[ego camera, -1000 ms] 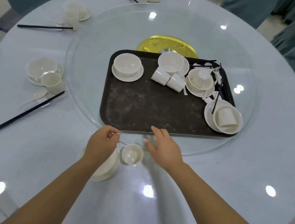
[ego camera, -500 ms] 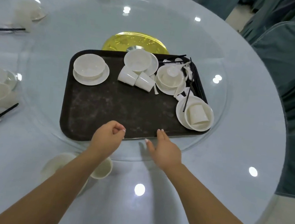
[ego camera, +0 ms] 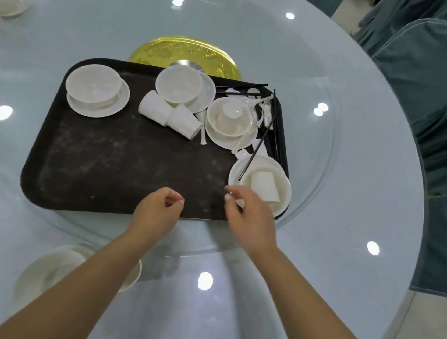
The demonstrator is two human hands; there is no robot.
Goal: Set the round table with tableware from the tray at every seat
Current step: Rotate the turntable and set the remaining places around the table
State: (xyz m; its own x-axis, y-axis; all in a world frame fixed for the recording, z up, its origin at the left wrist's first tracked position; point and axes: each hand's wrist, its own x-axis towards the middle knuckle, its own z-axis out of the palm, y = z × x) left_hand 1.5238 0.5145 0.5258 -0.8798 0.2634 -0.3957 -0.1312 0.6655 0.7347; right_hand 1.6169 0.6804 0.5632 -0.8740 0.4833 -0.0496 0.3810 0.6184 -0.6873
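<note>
both hands over the near edge of the tray (ego camera: 80,180), neither holding anything. left hand (ego camera: 156,210) loosely curled on nothing, hovering above the bare tray floor; right hand (ego camera: 250,217) blurred, fingers spread a little and pointing toward the plate (ego camera: 280,201) at the near right corner, apparently just short of its rim — contact impossible to confirm through the blur. on that plate, a bowl with a cup (ego camera: 266,187) tipped inside and one chopstick (ego camera: 257,148) leaning across. probably the start of fetching the next set for another seat, with one setting (ego camera: 43,274) laid already by the left forearm. best taken by the plate rim from below, kept level so bowl and cup ride along — chopstick lifted off first, or likely to slide. left hand better used steadying the tray, since the glass turntable (ego camera: 318,141) beneath may rotate under a sideways pull. more sets, cups and spoons further back.
</note>
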